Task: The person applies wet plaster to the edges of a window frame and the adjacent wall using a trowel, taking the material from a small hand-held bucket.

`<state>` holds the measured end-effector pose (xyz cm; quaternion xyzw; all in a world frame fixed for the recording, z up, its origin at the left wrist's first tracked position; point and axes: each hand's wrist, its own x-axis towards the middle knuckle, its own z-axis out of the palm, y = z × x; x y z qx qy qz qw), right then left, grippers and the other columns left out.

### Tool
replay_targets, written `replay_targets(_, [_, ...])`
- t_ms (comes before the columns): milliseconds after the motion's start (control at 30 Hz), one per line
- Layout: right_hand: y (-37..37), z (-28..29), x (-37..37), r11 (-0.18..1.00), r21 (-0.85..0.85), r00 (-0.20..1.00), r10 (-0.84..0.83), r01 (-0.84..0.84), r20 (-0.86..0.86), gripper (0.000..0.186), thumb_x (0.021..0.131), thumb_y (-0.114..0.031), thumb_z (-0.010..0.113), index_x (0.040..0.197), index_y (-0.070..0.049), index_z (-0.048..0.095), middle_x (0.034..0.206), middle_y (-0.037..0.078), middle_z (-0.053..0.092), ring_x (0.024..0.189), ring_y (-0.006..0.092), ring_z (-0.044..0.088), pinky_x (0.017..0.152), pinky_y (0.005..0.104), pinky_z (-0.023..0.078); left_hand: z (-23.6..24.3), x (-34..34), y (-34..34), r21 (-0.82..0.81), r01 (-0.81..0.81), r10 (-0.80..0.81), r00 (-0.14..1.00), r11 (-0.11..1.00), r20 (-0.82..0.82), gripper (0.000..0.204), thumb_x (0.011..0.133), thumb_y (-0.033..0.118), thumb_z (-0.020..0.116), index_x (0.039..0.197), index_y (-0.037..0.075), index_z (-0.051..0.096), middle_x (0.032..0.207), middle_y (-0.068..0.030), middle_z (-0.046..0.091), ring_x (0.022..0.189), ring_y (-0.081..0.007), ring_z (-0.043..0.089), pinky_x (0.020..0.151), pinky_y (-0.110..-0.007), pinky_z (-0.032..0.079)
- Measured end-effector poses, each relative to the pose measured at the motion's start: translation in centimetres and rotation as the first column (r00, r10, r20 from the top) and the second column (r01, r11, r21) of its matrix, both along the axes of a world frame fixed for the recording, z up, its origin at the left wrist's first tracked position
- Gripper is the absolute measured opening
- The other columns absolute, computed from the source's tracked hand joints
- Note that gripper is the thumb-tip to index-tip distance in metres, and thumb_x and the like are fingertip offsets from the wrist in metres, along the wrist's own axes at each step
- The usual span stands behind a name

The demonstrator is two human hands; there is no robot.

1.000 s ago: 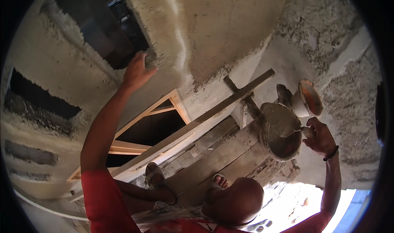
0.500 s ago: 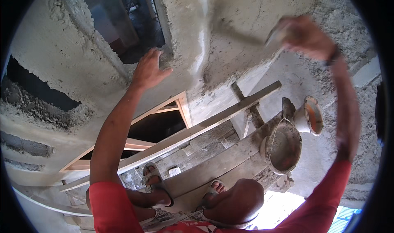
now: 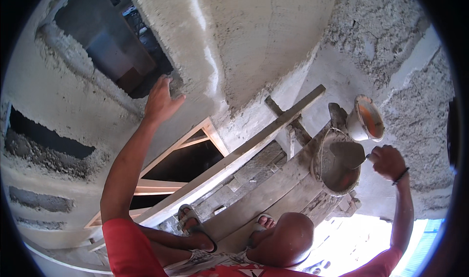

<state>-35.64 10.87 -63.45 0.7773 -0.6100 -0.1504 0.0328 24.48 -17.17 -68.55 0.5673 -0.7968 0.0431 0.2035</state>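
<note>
At the lower corner of a wall opening [image 3: 117, 42], my left hand [image 3: 162, 102] rests with thumb spread from the fingers; it holds nothing. My right hand [image 3: 388, 163] is closed round the handle of a trowel [image 3: 348, 155]. The trowel's blade is over the mouth of a mortar-smeared bucket [image 3: 317, 165], with wet grey mortar [image 3: 334, 175] inside. Whether the blade touches the mortar I cannot tell. Plaster [image 3: 264, 42] on the wall ahead looks damp and partly smoothed, with a pale vertical streak.
Under my sandalled feet lie wooden planks [image 3: 264, 194], with the bucket on them. A smaller white bucket [image 3: 355, 125], orange inside, stands beyond it. A long wooden beam [image 3: 244, 155] crosses in front of a timber frame [image 3: 215, 133]. Rough masonry [image 3: 376, 38] rises at the right.
My right hand has come down from the wall to the bucket, with the trowel now over the mortar. My left hand stays by the opening. The view has shifted to the right.
</note>
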Motion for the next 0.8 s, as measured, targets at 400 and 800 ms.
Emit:
replay_targets(400, [1.4, -17.7, 1.0, 0.909, 0.292, 0.954, -0.292, 0.297, -0.06, 0.025, 0.077, -0.028, 0.061, 0.092, -0.009, 0.068, 0.087, 0.014, 0.069, 0.085, 0.0331, 0.067, 0.079, 0.0448, 0.054, -1.0, 0.2, -0.8, -0.005, 0.041, -0.041, 0.999, 0.999, -0.003, 0.065, 0.076, 0.029, 0.074, 0.125, -0.005, 0.048, 0.137, -0.0274, 0.044, 0.129, -0.0407, 0.041, 0.109, -0.043, 0.034])
replay_targets(800, [10.2, -17.0, -2.3, 0.841, -0.054, 0.677, -0.395, 0.539, 0.621, 0.041, 0.073, -0.019, 0.071, 0.112, -0.009, 0.064, 0.095, 0.016, 0.069, 0.083, 0.0356, 0.067, 0.075, 0.0438, 0.055, -1.3, -0.9, -0.2, 0.041, 0.056, -0.055, 0.998, 0.998, -0.026, 0.062, 0.082, 0.023, 0.067, 0.131, -0.007, 0.044, 0.133, -0.0259, 0.046, 0.125, -0.0407, 0.044, 0.105, -0.043, 0.035])
